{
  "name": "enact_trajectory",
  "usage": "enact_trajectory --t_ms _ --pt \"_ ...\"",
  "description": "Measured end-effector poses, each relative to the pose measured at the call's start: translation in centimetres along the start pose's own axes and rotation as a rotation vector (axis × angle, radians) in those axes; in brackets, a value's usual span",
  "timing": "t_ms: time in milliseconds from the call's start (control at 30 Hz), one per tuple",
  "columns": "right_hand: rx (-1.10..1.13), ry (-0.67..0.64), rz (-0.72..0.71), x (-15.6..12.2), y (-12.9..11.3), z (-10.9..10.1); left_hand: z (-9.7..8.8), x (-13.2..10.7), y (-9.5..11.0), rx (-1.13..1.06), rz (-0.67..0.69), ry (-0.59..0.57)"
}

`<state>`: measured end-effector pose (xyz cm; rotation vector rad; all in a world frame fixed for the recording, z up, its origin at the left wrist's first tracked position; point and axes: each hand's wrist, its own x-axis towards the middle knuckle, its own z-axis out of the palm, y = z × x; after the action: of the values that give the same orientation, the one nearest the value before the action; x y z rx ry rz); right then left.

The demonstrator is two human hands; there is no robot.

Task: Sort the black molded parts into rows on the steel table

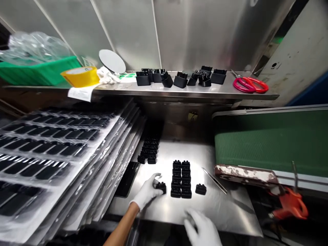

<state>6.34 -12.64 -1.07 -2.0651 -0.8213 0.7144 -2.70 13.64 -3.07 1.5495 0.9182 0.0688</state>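
Observation:
My left hand (146,192), in a white glove, has its thumb and fingers closed around a small black plastic part (161,187) with knobs on top, at the metal table. My right hand (202,228), also gloved in white and slightly blurred, is at the table's front edge with thumb and fingers apart and nothing visible in it. Between the hands and farther back stand two neat columns of black plastic parts (181,179). To their right sits a single black part (201,189). Tweezers (214,181) lie beyond it.
Stacked plastic trays (74,164) of black pieces rise at left, beside a dark flat panel (128,179) and more black parts (150,150). A green conveyor belt (271,140) borders the right. The shelf (153,89) bears yellow tape (80,78), black parts and red-handled scissors (250,84).

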Motion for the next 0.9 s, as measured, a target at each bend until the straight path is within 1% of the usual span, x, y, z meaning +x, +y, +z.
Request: enact_trajectory --t_ms 33,100,167,200,233,300,367,400,467,533,567,633,700,733,800,900 --pt "0.011 -0.030 -0.002 1.8 -1.6 0.8 0.2 -0.6 1.0 -0.047 -0.016 -0.043" --pt "0.022 -0.042 -0.015 4.5 -4.9 0.9 0.5 -2.6 3.8 -0.163 -0.047 -0.153" --pt "0.056 -0.031 -0.098 5.7 -7.7 -0.2 1.0 -4.9 7.1 -0.283 -0.113 -0.304" --pt "0.087 -0.035 -0.163 6.0 -8.9 -1.0 1.3 -5.9 8.7 -0.328 -0.095 -0.329" --pt "0.122 -0.034 -0.228 6.0 -9.9 -1.8 1.7 -6.8 10.3 -0.334 -0.067 -0.337" --pt "0.184 -0.006 -0.336 5.7 -11.2 -3.4 2.5 -8.3 12.8 -0.304 -0.108 -0.308" --pt "0.222 0.016 -0.401 5.3 -11.9 -4.9 3.3 -9.3 14.4 -0.245 -0.168 -0.271" --pt "0.229 0.024 -0.420 5.1 -12.0 -5.5 3.6 -9.8 15.0 -0.228 -0.175 -0.256" --pt "0.238 0.046 -0.468 4.6 -12.2 -6.6 4.1 -10.9 15.8 -0.224 -0.144 -0.237" --pt "0.260 0.090 -0.518 3.9 -12.3 -7.4 4.4 -12.0 16.4 -0.227 -0.107 -0.252" --pt "0.276 0.115 -0.509 3.5 -12.4 -7.7 4.5 -12.5 16.7 -0.222 -0.094 -0.262" --pt "0.322 0.129 -0.408 2.7 -12.7 -8.2 4.8 -13.2 17.0 -0.206 -0.083 -0.274" --pt "0.384 0.102 -0.270 1.9 -13.2 -8.8 5.2 -13.5 16.9 -0.231 -0.071 -0.282" --pt "0.414 0.084 -0.241 1.6 -13.4 -9.1 5.4 -13.6 16.7 -0.256 -0.066 -0.294" --pt "0.454 0.055 -0.241 1.3 -13.6 -9.8 5.8 -13.6 16.1 -0.295 -0.060 -0.316" --pt "0.462 0.071 -0.246 1.2 -13.5 -10.4 6.4 -13.6 15.3 -0.336 -0.028 -0.312"
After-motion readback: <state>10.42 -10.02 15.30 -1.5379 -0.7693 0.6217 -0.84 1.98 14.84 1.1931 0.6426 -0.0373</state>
